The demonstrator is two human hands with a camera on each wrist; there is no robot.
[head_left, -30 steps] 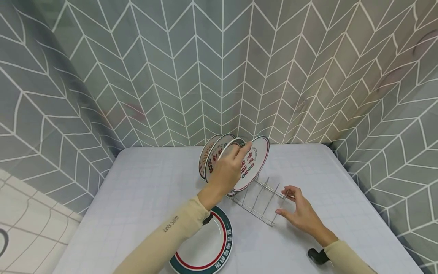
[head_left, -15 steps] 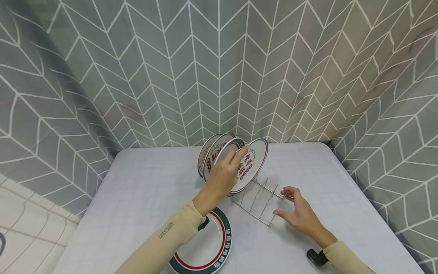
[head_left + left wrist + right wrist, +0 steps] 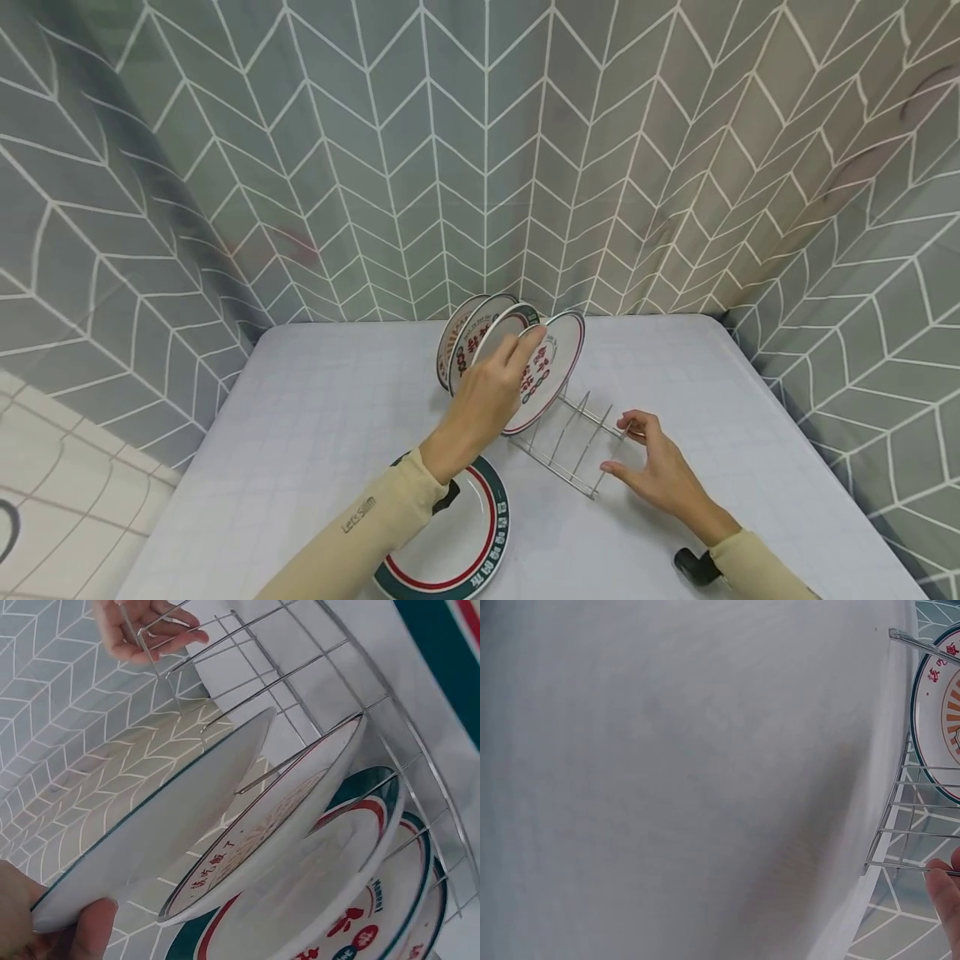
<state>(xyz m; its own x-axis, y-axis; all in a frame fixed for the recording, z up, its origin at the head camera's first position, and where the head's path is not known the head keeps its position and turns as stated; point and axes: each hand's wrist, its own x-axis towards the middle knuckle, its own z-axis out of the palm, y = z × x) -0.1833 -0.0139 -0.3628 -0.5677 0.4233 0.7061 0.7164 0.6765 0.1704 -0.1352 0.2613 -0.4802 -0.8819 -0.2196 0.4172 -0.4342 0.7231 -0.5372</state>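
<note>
A wire dish rack [image 3: 570, 446] stands mid-table with several white plates upright in its far slots. My left hand [image 3: 491, 392] grips the rim of the frontmost plate [image 3: 551, 371], which leans in the rack. In the left wrist view my thumb [image 3: 86, 930] and palm pinch that plate's [image 3: 165, 817] edge, with other plates [image 3: 322, 885] behind it. My right hand [image 3: 652, 462] holds the near end of the rack between thumb and fingers; its fingertip [image 3: 945, 889] touches a rack wire [image 3: 900, 825].
A plate with a green and red rim [image 3: 457, 537] lies flat on the white table [image 3: 330, 417] under my left forearm. Grey chevron-patterned curtains [image 3: 480, 150] close in the table at the back and both sides.
The frontmost plate has sunk a little lower and leans more in the rack under my left hand. The right hand has stayed on the rack's end.
</note>
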